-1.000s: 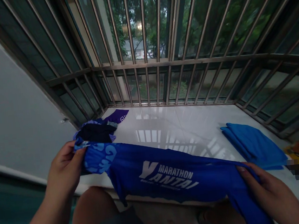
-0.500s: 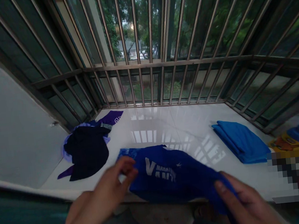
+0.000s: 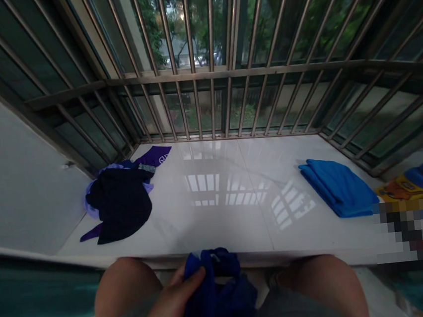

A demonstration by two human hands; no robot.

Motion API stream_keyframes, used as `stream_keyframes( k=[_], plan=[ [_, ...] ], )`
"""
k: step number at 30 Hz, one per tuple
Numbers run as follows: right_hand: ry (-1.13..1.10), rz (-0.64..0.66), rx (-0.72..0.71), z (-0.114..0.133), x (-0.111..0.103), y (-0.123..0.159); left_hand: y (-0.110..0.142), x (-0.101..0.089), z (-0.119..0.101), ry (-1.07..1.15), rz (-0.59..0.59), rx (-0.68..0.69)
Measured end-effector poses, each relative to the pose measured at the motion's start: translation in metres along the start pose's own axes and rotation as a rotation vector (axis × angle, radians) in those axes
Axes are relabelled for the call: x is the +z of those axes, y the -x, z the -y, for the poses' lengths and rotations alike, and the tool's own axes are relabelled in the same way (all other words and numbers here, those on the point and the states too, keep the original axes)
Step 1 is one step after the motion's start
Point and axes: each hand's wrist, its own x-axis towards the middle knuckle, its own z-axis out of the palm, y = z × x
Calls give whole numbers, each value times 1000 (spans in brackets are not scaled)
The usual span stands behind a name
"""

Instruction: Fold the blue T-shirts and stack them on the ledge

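Note:
My left hand (image 3: 176, 299) is closed around a blue garment (image 3: 219, 297), the thumb lying over the bunched cloth. The garment hangs in loose folds between my knees, just in front of the ledge, and its white print is turned out of sight. At the bottom edge, under the cloth, a sliver of skin may belong to my right hand; its fingers are hidden.
A white tiled ledge (image 3: 217, 222) spans the front, with metal window bars behind it. Dark and purple clothes (image 3: 122, 202) lie heaped on its left. A folded bright-blue cloth (image 3: 339, 186) and a yellow-and-blue item (image 3: 416, 183) lie on the right.
The blue garment, spread out with its white print showing before, is now bunched and pulled down toward my lap. My left hand has closed on it; my right hand has left the right side.

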Motion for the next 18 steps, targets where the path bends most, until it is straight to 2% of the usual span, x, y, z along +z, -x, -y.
stream_keyframes(
  k=[3, 6, 8, 11, 13, 15, 16, 18],
  plan=[
    [-6, -35, 14, -10, 7, 1, 5, -18, -4, -12, 19, 44],
    [5, -132, 138, -34, 27, -10, 12, -32, -8, -55, 88, 86],
    [-28, -154, 196, -53, 46, -21, 17, -39, -13, -172, 150, 88],
    [-129, -154, 193, -67, 72, -37, 26, -40, -26, -423, 250, 80],
    [-149, -241, 269, -64, 82, -41, 31, -34, -34, -518, 273, 113],
    [-161, -330, 379, -52, 82, -37, 34, -24, -37, -533, 223, 168],
    [-189, -345, 410, -45, 78, -32, 34, -18, -35, -524, 174, 198],
    [-318, -296, 364, -32, 68, -20, 31, -8, -26, -539, 92, 238]
  ],
)
